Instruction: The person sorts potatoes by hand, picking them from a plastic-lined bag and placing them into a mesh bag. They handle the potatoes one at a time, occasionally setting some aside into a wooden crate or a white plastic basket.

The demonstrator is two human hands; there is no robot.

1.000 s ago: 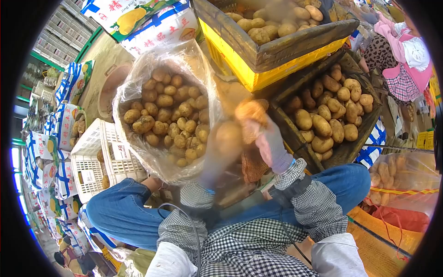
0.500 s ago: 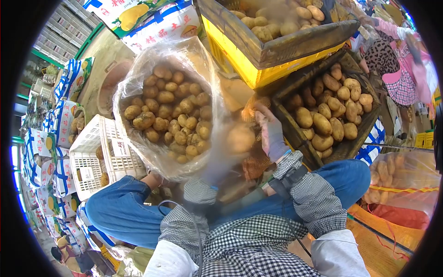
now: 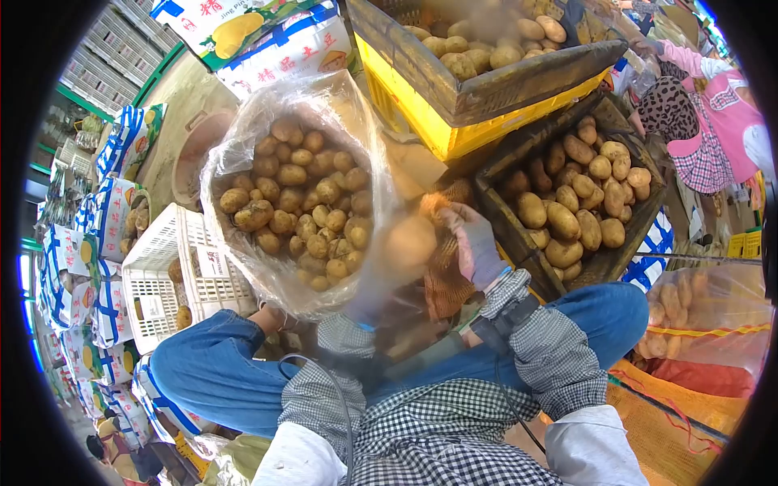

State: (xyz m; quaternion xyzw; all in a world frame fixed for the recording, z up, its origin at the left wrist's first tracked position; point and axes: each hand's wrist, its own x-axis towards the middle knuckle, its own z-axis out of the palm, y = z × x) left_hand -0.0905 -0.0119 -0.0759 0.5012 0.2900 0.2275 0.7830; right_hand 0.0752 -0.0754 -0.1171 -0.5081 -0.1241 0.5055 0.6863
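My right hand point(image 3: 470, 241), gloved, pinches the orange mesh bag point(image 3: 442, 279), which hangs down between the clear-bagged potatoes and the dark crate. My left hand point(image 3: 371, 298) is a blur at the lower right edge of the clear plastic bag point(image 3: 217, 174); its fingers cannot be made out. Just above it shows a large blurred potato point(image 3: 405, 243), and whether the hand touches it is unclear. Small potatoes point(image 3: 293, 198) fill the clear bag. To the right of my right hand, larger potatoes point(image 3: 565, 220) lie in the dark-rimmed crate point(image 3: 628, 257).
A yellow crate point(image 3: 486, 134) of potatoes stands at the top. White baskets point(image 3: 215, 279) are on the left beside printed cartons point(image 3: 113, 215). A person in pink point(image 3: 717, 121) is at the upper right. An orange sack point(image 3: 660, 421) lies at the lower right.
My right hand has moved slightly down, and more of the mesh bag shows below it. The blurred potato has shifted a little left. The person in pink has changed posture.
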